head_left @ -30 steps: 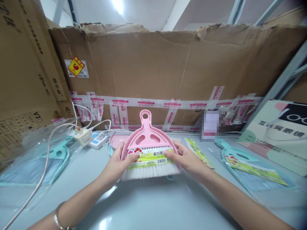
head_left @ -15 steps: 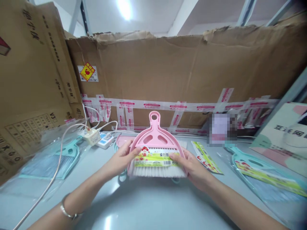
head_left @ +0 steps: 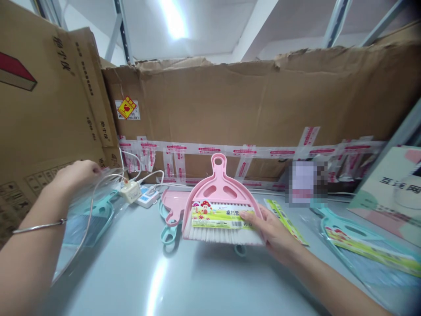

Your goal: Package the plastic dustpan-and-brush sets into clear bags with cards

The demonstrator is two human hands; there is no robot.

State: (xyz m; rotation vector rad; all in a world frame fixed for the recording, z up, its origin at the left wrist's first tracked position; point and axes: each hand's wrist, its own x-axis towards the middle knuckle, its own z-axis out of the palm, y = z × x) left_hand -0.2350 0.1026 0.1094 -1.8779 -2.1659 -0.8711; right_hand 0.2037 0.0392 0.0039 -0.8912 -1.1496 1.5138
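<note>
My right hand (head_left: 274, 228) grips the right edge of a pink dustpan (head_left: 219, 188) held upright above the table. Its thumb presses on a green and yellow label card (head_left: 217, 216) with mushroom pictures. A brush with white bristles (head_left: 223, 235) is fitted in the dustpan, under the card. My left hand (head_left: 77, 175) is off to the left, back upward, over a clear plastic bag (head_left: 74, 259) with a teal dustpan and brush (head_left: 98, 215). The left fingers are hidden beneath the hand, so their grip does not show.
Behind the held set lie another pink dustpan (head_left: 174, 204) and a teal handle (head_left: 169, 235). A power strip (head_left: 147, 196) with cables stands at the back left. Another label card (head_left: 286, 221) and a bagged teal set (head_left: 358, 241) lie right. Cardboard boxes (head_left: 210, 105) wall the back.
My left hand has let go of the pink dustpan and moved left to the plastic bag. The right hand still holds the set. The view has shifted slightly.
</note>
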